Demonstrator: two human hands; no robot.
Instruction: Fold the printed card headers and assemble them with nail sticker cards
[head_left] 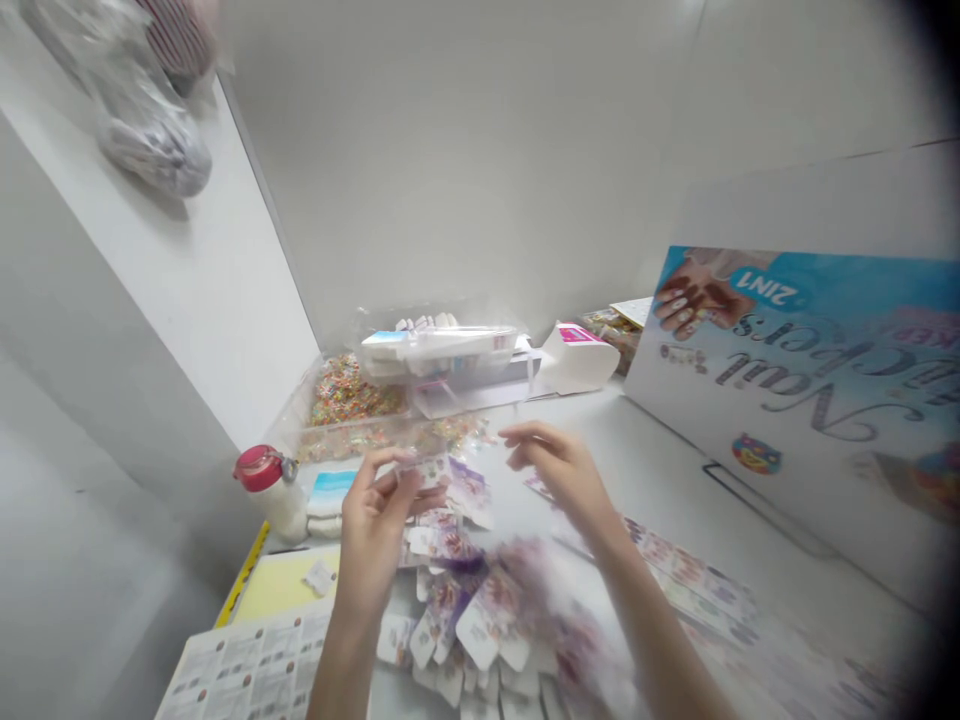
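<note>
My left hand (379, 510) is closed on a small printed card (431, 470), pinched between thumb and fingers. My right hand (559, 465) hovers to the right of it, fingers bent loosely and slightly apart, with nothing visible in them. Below both hands lies a heap of small purple-and-white cards (491, 605), partly smeared by motion. Strips of printed sheets (686, 570) lie under and beyond my right forearm.
At the left stand a bottle with a red lid (259, 468) and a sheet of labels (251, 670). Behind are a bin of colourful beads (352, 390) and a clear container (457, 350). A large printed carton (810, 370) stands at the right.
</note>
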